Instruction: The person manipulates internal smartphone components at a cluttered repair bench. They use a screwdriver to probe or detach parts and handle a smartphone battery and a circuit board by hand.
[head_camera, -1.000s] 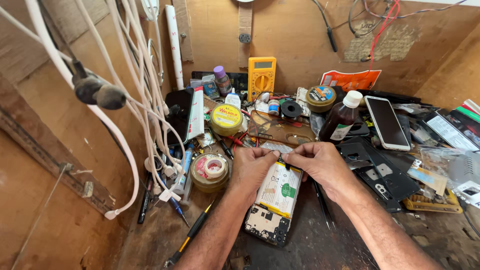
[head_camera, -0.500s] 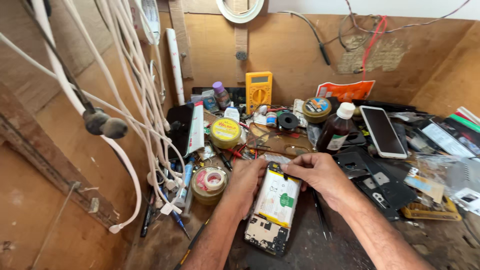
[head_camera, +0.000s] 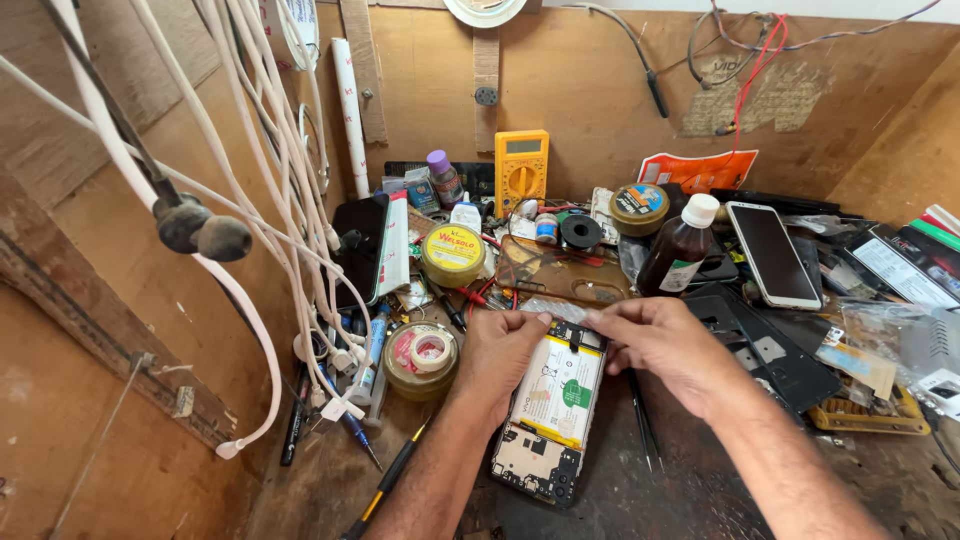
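The opened phone (head_camera: 550, 415) lay back-up on the dark, scuffed bench (head_camera: 640, 490), just in front of the person, its white battery with a green round sticker exposed and the circuit board at the near end. The left hand (head_camera: 505, 350) and the right hand (head_camera: 665, 345) met at the phone's far edge, fingertips pressed together on a thin clear strip (head_camera: 555, 310) stretched between them; each hand pinched one end of it.

The bench sat in a plywood alcove, with brown board walls (head_camera: 590, 90) at the back and both sides. White cables (head_camera: 270, 200) hung down the left wall.

Behind the hands stood a yellow multimeter (head_camera: 521, 170) propped against the back wall, an orange packet (head_camera: 700, 170) to its right, and a brown bottle with a white cap (head_camera: 680, 250) and a pale label. A round yellow tin (head_camera: 452, 255) with red lettering sat left of a translucent amber phone case (head_camera: 560, 275). A tape roll (head_camera: 422, 355) rested on a round tub just beside the left hand. A white-edged smartphone (head_camera: 772, 255) lay face up at the right, near black phone frames (head_camera: 770, 350). A small purple-capped bottle (head_camera: 443, 178) stood by the back wall.
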